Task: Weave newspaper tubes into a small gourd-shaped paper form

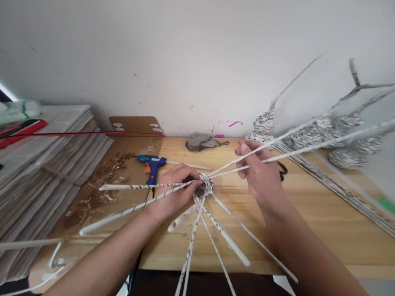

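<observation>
A small woven paper piece (205, 188), with several long rolled-paper sticks (225, 236) spreading from it, is above the wooden table in front of me. My left hand (179, 187) pinches this piece at its left side, fingers closed on its edge. To the right and a little farther off, my right hand (255, 167) has its fingers closed around a white rolled-paper stick (293, 149) that runs from the piece toward the upper right. A second paper stick (287, 132) passes by the same fingers; whether it is gripped too I cannot tell.
A blue glue gun (154, 165) lies left of my left hand. Beyond are a grey cloth (203, 142) and finished woven paper pieces (263, 126) along the wall. Long paper sticks (344, 191) lie at the right. A tall newspaper stack (44, 177) stands at left.
</observation>
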Tool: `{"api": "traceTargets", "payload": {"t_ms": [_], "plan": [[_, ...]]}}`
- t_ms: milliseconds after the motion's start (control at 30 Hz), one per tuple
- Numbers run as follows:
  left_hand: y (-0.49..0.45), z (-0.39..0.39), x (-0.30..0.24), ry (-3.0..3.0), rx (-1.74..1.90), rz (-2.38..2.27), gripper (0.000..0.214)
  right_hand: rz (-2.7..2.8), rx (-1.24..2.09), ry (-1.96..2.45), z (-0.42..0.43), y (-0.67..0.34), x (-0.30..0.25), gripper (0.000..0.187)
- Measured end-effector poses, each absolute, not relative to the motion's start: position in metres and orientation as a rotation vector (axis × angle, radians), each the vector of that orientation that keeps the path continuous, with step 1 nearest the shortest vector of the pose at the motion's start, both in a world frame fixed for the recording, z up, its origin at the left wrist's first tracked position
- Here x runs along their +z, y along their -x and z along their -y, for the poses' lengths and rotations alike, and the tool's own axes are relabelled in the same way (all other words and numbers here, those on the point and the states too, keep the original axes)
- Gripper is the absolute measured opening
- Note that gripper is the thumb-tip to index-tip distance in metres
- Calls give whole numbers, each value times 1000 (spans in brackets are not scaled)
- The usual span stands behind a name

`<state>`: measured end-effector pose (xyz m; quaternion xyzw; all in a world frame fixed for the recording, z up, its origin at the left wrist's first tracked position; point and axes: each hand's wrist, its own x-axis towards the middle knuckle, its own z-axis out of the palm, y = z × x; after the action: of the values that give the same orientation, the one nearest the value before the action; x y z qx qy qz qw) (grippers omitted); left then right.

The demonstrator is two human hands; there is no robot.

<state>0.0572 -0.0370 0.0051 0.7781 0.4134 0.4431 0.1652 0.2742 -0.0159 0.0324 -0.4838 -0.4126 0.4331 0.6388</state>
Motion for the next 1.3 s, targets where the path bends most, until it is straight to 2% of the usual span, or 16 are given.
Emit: {"api": "traceTargets", "payload": {"t_ms": [200,400,500,700,900,1100,1300], "plan": [[-55,35,4,-2185,1272,-1179,2,1351,1239,1341,21,-270,21,55],[-56,35,3,-2182,1321,-1182,4,1001,1542,1222,24,-258,25,60],[-57,36,2,-2173,1390,-1190,4,924,1591,1136,24,-256,23,57],[-54,31,0,-2078,1351,-1249,4,1429,1451,995,34,-253,22,29],[-53,28,-3,-2122,1317,-1306,5,2026,829,885,41,-251,22,12],[-57,31,0,-1921,1380,-1273,6,1585,995,1181,42,-244,17,10],[-58,33,-2,-1921,1404,-1252,3,1112,1169,971,36,-242,13,26]]}}
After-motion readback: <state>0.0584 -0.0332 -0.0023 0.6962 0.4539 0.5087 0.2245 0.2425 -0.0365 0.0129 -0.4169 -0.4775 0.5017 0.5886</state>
